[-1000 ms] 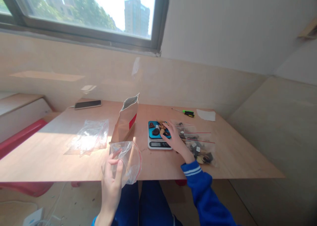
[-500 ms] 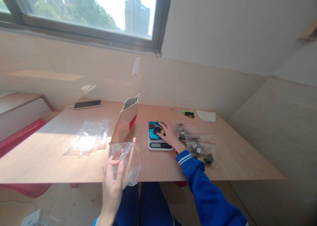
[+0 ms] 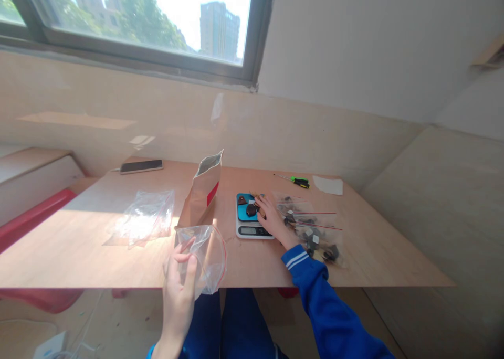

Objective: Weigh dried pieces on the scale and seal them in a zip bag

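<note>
My left hand (image 3: 178, 291) holds a clear zip bag (image 3: 205, 259) with a red seal, open at the near edge of the wooden table (image 3: 98, 243). My right hand (image 3: 271, 218) rests over the right side of a small kitchen scale (image 3: 252, 223) with a blue top, fingers curled on the dark and tan pieces (image 3: 251, 208) lying there. What those fingers hold is hidden. A brown paper pouch (image 3: 201, 191) with a red label stands open just left of the scale.
Filled zip bags (image 3: 315, 228) lie right of the scale. A heap of empty clear bags (image 3: 144, 217) lies at the left. A phone (image 3: 140, 166), a green screwdriver (image 3: 297, 180) and a white paper (image 3: 328, 185) sit near the far edge.
My right hand slid left over the scale's top and gathered the pieces, then drew back a little. The left hand with the bag has barely moved.
</note>
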Demonstrator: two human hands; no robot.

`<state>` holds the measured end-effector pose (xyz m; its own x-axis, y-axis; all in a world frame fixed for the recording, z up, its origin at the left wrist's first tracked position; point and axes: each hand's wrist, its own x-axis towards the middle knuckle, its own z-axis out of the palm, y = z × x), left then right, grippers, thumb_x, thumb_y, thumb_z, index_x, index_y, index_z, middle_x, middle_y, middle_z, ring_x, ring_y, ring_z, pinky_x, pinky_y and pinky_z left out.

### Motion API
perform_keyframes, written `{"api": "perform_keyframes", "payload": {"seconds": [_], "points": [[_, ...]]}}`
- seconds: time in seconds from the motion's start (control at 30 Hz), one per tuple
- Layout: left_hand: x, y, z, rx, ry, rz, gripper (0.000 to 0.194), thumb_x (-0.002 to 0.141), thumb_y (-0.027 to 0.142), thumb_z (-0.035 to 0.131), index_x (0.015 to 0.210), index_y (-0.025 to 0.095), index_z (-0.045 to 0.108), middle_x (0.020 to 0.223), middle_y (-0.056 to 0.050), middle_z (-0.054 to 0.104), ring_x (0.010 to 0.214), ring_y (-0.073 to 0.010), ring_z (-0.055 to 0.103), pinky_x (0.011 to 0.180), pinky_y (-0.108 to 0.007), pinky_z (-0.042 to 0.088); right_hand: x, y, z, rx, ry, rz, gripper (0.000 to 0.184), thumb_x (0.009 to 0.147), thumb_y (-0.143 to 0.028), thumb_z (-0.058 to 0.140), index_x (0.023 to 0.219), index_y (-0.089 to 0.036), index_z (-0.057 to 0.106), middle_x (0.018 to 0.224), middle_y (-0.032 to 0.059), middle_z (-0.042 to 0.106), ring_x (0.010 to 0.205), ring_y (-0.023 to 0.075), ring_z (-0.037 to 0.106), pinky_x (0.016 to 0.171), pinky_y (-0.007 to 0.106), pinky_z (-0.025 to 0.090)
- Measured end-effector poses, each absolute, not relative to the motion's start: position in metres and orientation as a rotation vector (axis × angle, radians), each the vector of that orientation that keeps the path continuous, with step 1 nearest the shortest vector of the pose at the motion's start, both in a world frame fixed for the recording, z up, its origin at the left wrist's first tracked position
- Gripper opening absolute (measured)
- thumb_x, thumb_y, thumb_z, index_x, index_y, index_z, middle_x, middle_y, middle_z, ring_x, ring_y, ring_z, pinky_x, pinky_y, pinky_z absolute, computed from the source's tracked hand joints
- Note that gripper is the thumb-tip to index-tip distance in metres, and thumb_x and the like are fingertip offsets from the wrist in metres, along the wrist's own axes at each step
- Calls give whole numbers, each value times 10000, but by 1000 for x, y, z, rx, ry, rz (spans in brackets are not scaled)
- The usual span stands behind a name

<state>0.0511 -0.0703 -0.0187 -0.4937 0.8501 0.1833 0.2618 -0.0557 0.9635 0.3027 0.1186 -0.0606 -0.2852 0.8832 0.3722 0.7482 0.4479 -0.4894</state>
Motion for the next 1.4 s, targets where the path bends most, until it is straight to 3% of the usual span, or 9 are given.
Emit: {"api": "perform_keyframes", "payload": {"seconds": [0.23,0.63,0.83,1.1,1.23,1.4], "points": [[50,-70,-18,1165,1730,1562,341,826,571,483,769,237,514,1167,-77,641,1270,-311,449,1062,-501,328,298,116,-58,-1362,-2014,273,447,833,-127,461,1254,-153,608,1395,141,511,1338,261,421,1139,489,300],[56,-70,-23,1188,1590,1615,255,865,468,508,780,228,492,1284,-70,589,1291,-272,442,1106,-487,271,301,117,-56,-1284,-1690,466,373,868,-285,487,1167,-154,668,1298,129,605,1256,256,522,1090,448,385],[56,-70,-26,1172,1593,1606,257,870,475,499,794,229,495,1301,-68,576,1278,-278,452,1090,-498,284,302,123,-54,-1229,-1457,677,455,813,-434,583,1153,-144,672,1242,138,642,1168,278,594,1024,455,453],[56,-69,-26,1167,1573,1631,258,866,474,515,788,229,493,1284,-71,584,1278,-275,451,1098,-502,261,297,120,-37,-1158,-1188,916,591,733,-497,662,1192,-125,633,1223,153,651,1081,285,643,948,477,509],[58,-67,-25,1112,1544,1636,279,855,494,525,784,225,498,1291,-74,585,1287,-283,450,1094,-490,274,286,104,-10,-1045,-1091,1078,513,704,-444,721,1136,-173,663,1220,106,659,1084,250,639,962,437,509],[69,-56,-17,1009,1489,1669,322,849,532,513,783,218,486,1288,-89,593,1269,-291,477,1075,-489,295,262,59,40,-811,-1142,1554,364,731,-341,746,1071,-222,699,1137,50,699,1037,201,652,975,404,503]]}}
